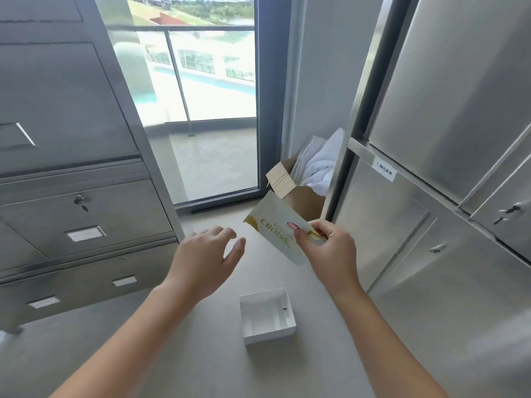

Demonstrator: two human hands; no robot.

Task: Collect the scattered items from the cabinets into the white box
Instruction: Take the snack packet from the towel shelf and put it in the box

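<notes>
My right hand (330,248) pinches the near end of a flat white-and-gold croissant packet (275,225), held tilted in the air above the floor. My left hand (209,254) hovers just left of the packet with its fingers spread and nothing in it. The white box (245,320), square and open-topped, sits on the grey floor below and between my hands. I see nothing inside the box.
A grey drawer cabinet (71,196) stands on the left and steel cabinets (445,168) with shut doors on the right. A brown cardboard box (298,193) with white cloth stands in the corner by the glass balcony door (201,110).
</notes>
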